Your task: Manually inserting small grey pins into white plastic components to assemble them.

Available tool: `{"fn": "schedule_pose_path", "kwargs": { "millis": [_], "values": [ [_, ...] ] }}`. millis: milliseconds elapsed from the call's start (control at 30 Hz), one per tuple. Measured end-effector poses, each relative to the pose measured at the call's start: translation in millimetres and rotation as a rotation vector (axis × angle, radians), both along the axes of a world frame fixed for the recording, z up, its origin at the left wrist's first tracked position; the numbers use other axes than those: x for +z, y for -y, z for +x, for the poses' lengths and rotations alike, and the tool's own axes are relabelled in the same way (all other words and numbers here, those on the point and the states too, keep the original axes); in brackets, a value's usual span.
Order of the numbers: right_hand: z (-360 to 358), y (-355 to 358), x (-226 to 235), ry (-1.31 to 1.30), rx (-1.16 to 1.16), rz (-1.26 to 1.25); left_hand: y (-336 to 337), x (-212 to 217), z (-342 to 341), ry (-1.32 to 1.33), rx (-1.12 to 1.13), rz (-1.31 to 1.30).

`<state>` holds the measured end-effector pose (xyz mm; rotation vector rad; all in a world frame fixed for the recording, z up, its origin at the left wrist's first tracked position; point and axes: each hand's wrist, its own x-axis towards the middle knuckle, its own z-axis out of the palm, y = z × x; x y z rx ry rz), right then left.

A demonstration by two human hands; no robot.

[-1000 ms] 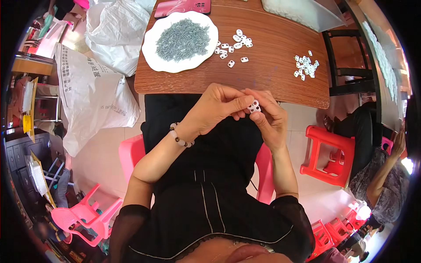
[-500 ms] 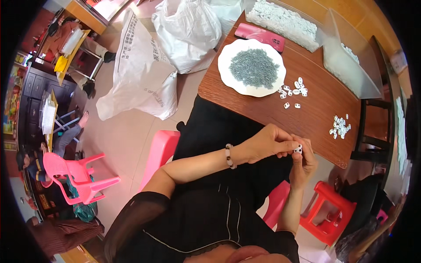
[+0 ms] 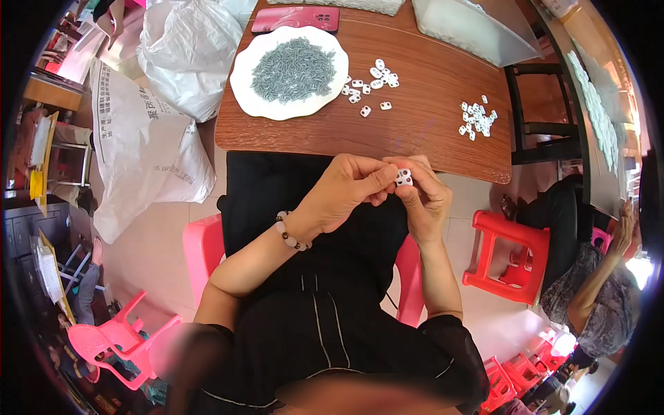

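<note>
Above my lap, just off the table's near edge, both hands meet at a small white piece with round dark holes or spots. My right hand is closed, pinching it between thumb and fingers. My left hand, with a beaded bracelet at the wrist, is closed too, its thumb and fingertips pressed to the piece's left side. Whether a tiny part sits between the left fingertips is hidden. Beyond the hands lie a loose group of similar white pieces and, farther right, a second pile.
A white scalloped plate heaped with small grey pins stands on the brown table. Behind it lies a pink phone. A translucent bin is at the back. White sacks stand left, a red stool right.
The view has turned, so the table lies straighter and farther left. My hands stay together on the white piece, whose dark-spotted face shows more fully now.
</note>
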<state>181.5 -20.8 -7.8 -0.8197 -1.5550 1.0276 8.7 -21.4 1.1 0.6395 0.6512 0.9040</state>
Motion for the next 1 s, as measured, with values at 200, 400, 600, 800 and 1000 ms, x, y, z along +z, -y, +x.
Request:
{"fn": "schedule_pose_path", "kwargs": {
  "millis": [200,400,600,800,1000],
  "values": [
    [3,0,-2,0.016,0.005,-0.013,1,4,5,-0.076,0.035,0.053],
    [5,-3,-1,0.009,0.067,-0.018,-3,6,2,-0.204,0.041,0.148],
    [6,-3,-2,-0.044,0.101,-0.047,-5,14,-3,-0.311,0.008,0.203],
    [1,1,2,-0.008,0.049,-0.016,1,9,3,-0.229,0.062,0.145],
    [0,4,2,0.037,0.029,-0.002,4,6,3,-0.179,0.08,0.116]
  ]
}}
